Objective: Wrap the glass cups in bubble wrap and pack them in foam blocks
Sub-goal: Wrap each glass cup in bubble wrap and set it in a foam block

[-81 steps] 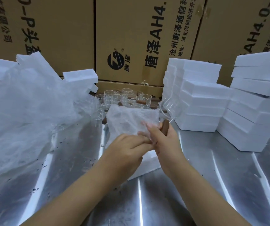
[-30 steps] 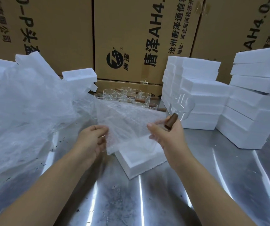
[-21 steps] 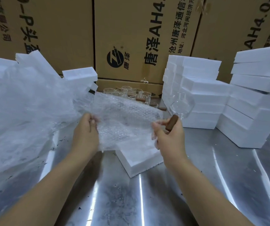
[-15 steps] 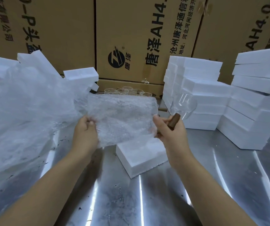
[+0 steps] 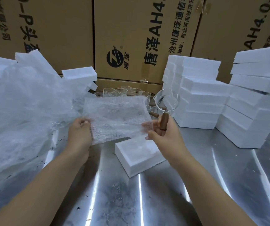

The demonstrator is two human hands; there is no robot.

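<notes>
Two things are being pinched by the right hand (image 5: 165,132): the glass cup (image 5: 166,101), right of the middle, and the bubble wrap (image 5: 116,118), also being pinched by the left hand (image 5: 80,131). With fingers being shared, the cup may be dropped.

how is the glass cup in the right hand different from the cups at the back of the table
The held cup is up in the air, gripped by its brown handle in the right hand; the back cups stand upright on the table. The held cup is alone; the back cups cluster, partly hidden behind the bubble wrap sheet. Both are clear glass.
</notes>
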